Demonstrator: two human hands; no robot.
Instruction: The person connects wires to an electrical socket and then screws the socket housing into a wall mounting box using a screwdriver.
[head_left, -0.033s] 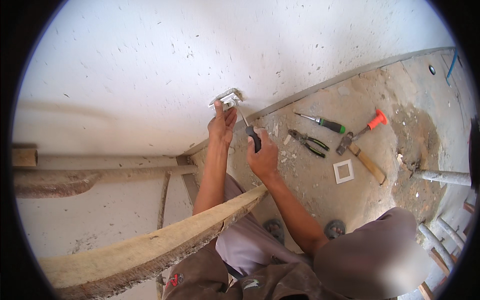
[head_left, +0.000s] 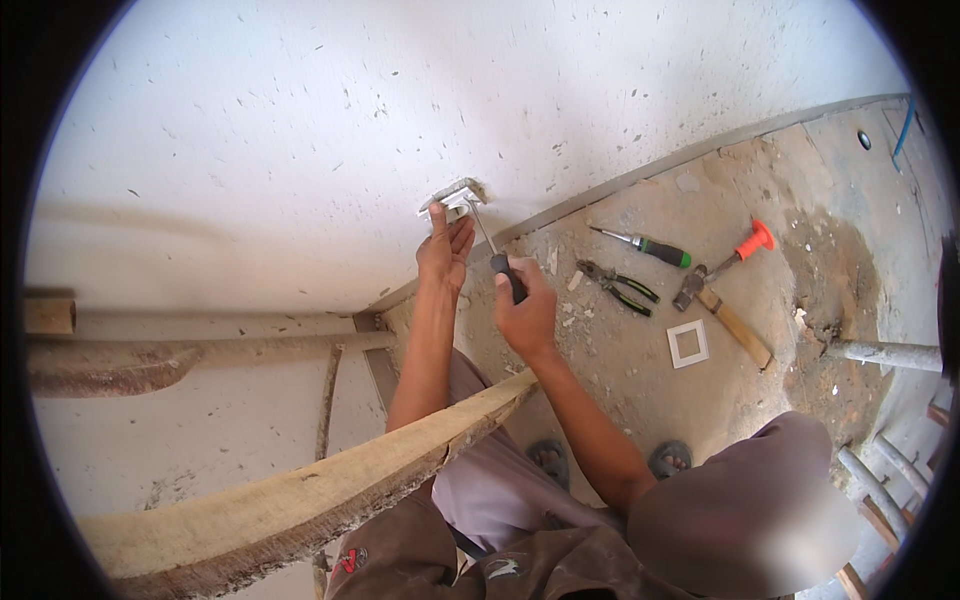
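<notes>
A white electrical fitting (head_left: 452, 207) sits at a rough-edged opening in the white wall (head_left: 280, 120). My left hand (head_left: 445, 250) grips it, thumb on the front and fingers curled below. My right hand (head_left: 527, 310) is closed around the dark handle of a screwdriver (head_left: 506, 272). The screwdriver's shaft slants up and left, and its tip meets the right side of the fitting. My fingers and the fitting's own frame partly hide the opening behind it.
On the dusty floor lie a green-and-black screwdriver (head_left: 660, 250), pliers (head_left: 618, 286), a hammer (head_left: 735, 325), a chisel with an orange guard (head_left: 752, 240) and a white square frame (head_left: 687, 343). A rough wooden plank (head_left: 300, 490) crosses at lower left, close to my arms.
The screwdriver handle has shifted very slightly down and right with my right hand, its tip still at the fitting. My left hand stays in place.
</notes>
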